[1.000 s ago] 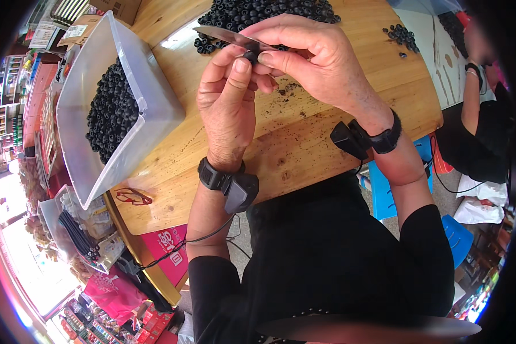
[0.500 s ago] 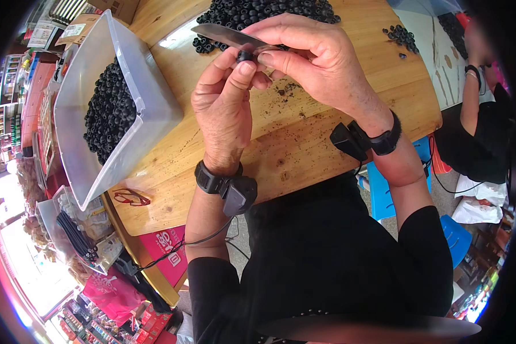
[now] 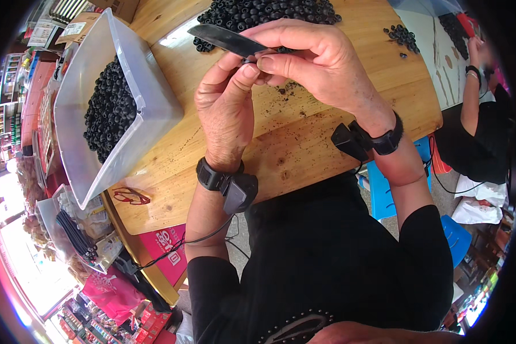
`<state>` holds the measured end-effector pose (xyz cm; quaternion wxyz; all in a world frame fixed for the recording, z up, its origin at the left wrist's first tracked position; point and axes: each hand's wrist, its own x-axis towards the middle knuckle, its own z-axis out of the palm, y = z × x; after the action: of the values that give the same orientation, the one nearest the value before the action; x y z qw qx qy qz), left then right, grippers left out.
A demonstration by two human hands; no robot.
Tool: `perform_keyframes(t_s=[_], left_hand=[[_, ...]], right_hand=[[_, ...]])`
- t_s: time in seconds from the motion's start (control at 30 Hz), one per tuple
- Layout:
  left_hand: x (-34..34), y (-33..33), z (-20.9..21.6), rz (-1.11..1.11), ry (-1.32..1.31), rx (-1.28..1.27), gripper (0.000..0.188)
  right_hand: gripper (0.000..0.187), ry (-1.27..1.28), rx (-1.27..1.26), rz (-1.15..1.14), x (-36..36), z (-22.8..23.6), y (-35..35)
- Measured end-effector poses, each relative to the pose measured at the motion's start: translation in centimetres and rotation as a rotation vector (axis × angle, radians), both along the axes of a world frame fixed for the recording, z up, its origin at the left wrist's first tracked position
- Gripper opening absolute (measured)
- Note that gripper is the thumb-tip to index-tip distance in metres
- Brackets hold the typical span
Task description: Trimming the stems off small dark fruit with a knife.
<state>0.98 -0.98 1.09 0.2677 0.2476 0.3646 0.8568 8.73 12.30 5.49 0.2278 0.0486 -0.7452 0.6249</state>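
Note:
My right hand [image 3: 315,60] grips a knife, its dark blade [image 3: 226,40] pointing left and slightly upward. Between the thumb and fingers of my left hand [image 3: 228,103] is pinched a small black ring-like part [image 3: 247,61], mostly covered by the blade and fingertips. The blade lies against or just over that part; which one I cannot tell. Both hands meet above the wooden table. Just beyond them lies a large pile of similar black parts [image 3: 269,14], round with a hole. Dark crumbs [image 3: 289,89] are scattered under my hands.
A clear plastic bin [image 3: 160,106] with many black parts [image 3: 112,109] stands tilted at the left. Red-framed glasses [image 3: 132,196] lie near the table's front left edge. A smaller cluster of parts [image 3: 402,39] sits far right. Another person's arm [image 3: 471,97] shows beyond, near blue stools [image 3: 381,192].
The blade has turned so its flat face looks darker and now hides most of the small part. Both hands have shifted slightly. At the right, the other person's hand has moved onto a red object.

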Motion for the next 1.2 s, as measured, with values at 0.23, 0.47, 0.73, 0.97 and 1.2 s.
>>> perform_keyframes(t_s=[0.23, 0.47, 0.73, 0.97, 1.2], left_hand=[[-0.2, 0.1, -0.8, -0.030, 0.087, 0.032, 0.028], [-0.2, 0.2, -0.8, -0.035, 0.129, 0.050, 0.031], [-0.2, 0.2, -0.8, -0.015, 0.074, 0.046, 0.030], [-0.5, 0.2, -1.5, -0.074, 0.090, 0.077, 0.028], [-0.3, 0.5, -1.0, -0.082, 0.061, 0.110, 0.029]], right_hand=[[0.023, -0.009, -0.001, -0.037, -0.2, -0.5, 0.5], [0.018, -0.071, -0.028, 0.042, 0.5, 1.7, 1.2], [0.017, 0.015, -0.093, 0.006, -0.8, 0.4, 0.7], [0.014, 0.284, 0.051, 0.002, -0.9, 0.1, 1.1], [0.018, 0.584, 0.193, 0.249, -1.9, -0.7, 2.7]])
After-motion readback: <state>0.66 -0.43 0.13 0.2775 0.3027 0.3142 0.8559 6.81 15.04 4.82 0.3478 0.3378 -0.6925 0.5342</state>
